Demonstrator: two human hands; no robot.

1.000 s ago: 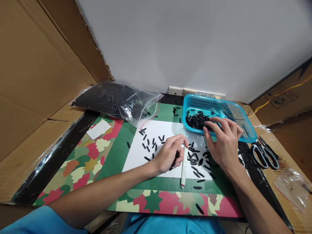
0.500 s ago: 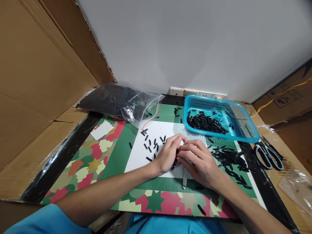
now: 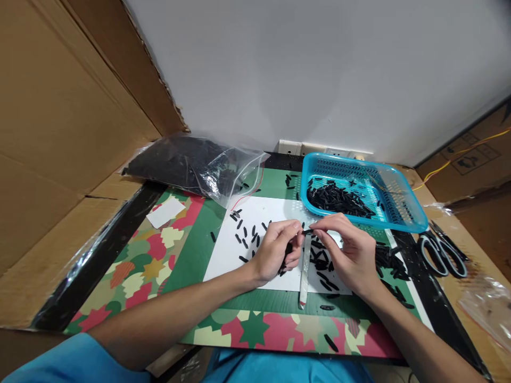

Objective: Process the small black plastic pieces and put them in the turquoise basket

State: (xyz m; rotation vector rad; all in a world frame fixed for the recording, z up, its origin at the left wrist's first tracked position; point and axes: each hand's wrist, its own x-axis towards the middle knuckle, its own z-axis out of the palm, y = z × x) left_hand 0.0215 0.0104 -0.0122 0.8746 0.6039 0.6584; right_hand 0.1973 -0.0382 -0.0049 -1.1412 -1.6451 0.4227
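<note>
Several small black elongated pieces sit in the curled fingers of my left hand [image 3: 281, 247], above the white sheet [image 3: 225, 255]. Between the fingertips of my right hand [image 3: 351, 250] is one small black piece [image 3: 307, 232], its other end at my left thumb and forefinger. Below the hands lies a narrow whitish strip-like tool [image 3: 304, 276], slanting toward me. More loose black pieces [image 3: 321, 258] are spread beneath my right hand, and others [image 3: 245, 239] lie left of my left hand. What exactly these pieces are I cannot make out.
A blue plastic basket [image 3: 417, 215] holding many black pieces stands at the back right. Beside it lie scissors [image 3: 441, 255]. A clear zip bag [image 3: 179, 165] of black material rests at the back left, near a small white card [image 3: 165, 213]. Cardboard [image 3: 72, 96] walls the left side.
My right hand has drawn away to the right from my left hand, with a black piece now showing between their fingertips. The pieces and the strip under it have come into view.
</note>
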